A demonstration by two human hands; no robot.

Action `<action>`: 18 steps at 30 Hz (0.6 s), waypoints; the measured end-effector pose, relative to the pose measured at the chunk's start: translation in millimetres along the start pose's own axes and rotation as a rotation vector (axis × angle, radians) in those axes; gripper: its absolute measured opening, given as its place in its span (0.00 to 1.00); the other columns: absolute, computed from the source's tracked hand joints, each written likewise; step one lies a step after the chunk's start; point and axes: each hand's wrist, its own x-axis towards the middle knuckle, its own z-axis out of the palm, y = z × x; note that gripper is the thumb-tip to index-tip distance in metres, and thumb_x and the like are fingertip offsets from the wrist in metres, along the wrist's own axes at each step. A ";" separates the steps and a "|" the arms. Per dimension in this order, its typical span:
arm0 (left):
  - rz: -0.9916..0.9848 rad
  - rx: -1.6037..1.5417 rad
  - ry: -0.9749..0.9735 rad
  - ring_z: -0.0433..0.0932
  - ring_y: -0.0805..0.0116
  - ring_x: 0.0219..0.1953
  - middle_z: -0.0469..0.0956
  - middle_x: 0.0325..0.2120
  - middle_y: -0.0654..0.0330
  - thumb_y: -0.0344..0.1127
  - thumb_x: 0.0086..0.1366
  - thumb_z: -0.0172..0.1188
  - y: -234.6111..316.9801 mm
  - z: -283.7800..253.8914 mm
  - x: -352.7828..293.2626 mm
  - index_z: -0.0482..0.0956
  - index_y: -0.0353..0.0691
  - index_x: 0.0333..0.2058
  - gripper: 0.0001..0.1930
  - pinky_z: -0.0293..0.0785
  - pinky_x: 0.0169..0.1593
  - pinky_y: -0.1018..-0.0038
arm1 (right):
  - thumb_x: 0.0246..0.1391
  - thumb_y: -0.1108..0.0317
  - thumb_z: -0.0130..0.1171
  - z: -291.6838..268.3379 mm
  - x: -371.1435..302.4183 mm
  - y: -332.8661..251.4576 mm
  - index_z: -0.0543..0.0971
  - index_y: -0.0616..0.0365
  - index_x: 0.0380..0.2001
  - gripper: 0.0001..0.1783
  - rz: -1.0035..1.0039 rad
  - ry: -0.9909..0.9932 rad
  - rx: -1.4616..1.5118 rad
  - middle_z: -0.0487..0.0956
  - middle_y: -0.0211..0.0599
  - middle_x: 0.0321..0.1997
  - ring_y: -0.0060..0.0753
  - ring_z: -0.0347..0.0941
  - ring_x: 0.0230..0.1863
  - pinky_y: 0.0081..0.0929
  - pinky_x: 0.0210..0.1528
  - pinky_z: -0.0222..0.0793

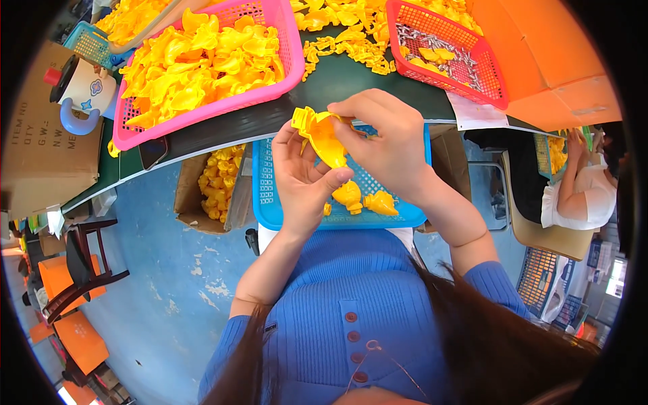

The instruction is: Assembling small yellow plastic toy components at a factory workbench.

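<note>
My left hand (297, 177) is closed round a hollow yellow plastic shell (322, 138), its open inner side turned up. Thumb and fingertips of my right hand (386, 143) pinch at the shell's right upper edge; any small part between them is hidden. Both hands are above a blue plastic basket (266, 214) at my lap. In it lie a few yellow plastic pieces (348, 196), some rounded like closed figures, near its front rim.
On the dark green table stand a pink basket (295, 50) heaped with yellow shells and a red basket (496, 91) with small metal parts and yellow pieces. A cup (86, 88) and a phone (154, 152) sit left. Below is a carton of yellow pieces (219, 182). Another person (584, 192) sits at right.
</note>
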 end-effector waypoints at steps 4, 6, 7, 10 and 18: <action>0.008 0.006 -0.004 0.60 0.63 0.58 0.57 0.53 0.57 0.19 0.44 0.67 0.2 0.4 -0.1 0.51 0.40 0.55 0.42 0.67 0.56 0.67 | 0.38 0.79 0.60 1.4 -0.3 -0.1 0.78 0.62 0.26 0.08 -0.004 0.013 -0.021 0.76 0.36 0.24 0.32 0.74 0.26 0.23 0.27 0.69; -0.007 0.005 0.006 0.60 0.63 0.57 0.57 0.53 0.56 0.19 0.44 0.67 1.2 1.4 -0.2 0.51 0.40 0.55 0.42 0.67 0.56 0.67 | 0.38 0.79 0.60 1.8 -0.4 0.4 0.78 0.62 0.26 0.07 -0.016 0.024 -0.021 0.76 0.36 0.23 0.32 0.74 0.25 0.23 0.26 0.69; -0.006 0.005 0.006 0.60 0.63 0.57 0.57 0.53 0.56 0.19 0.44 0.67 1.1 1.0 -0.1 0.51 0.40 0.55 0.42 0.67 0.56 0.67 | 0.38 0.79 0.60 1.8 -0.8 0.0 0.78 0.62 0.26 0.07 -0.016 0.024 -0.021 0.76 0.36 0.23 0.32 0.74 0.25 0.23 0.26 0.69; -0.005 0.012 0.005 0.60 0.63 0.57 0.58 0.53 0.55 0.19 0.44 0.66 -0.2 -0.6 -0.2 0.51 0.39 0.55 0.41 0.67 0.56 0.66 | 0.39 0.79 0.60 1.5 -2.0 -0.6 0.78 0.62 0.26 0.06 0.020 -0.020 -0.045 0.76 0.36 0.23 0.33 0.74 0.25 0.24 0.26 0.68; -0.007 0.054 0.002 0.62 0.62 0.56 0.60 0.51 0.53 0.17 0.45 0.65 3.6 1.8 2.1 0.52 0.38 0.54 0.40 0.68 0.56 0.65 | 0.39 0.79 0.60 2.2 -0.2 2.1 0.77 0.63 0.26 0.06 0.030 -0.024 -0.028 0.75 0.37 0.22 0.33 0.73 0.24 0.23 0.26 0.67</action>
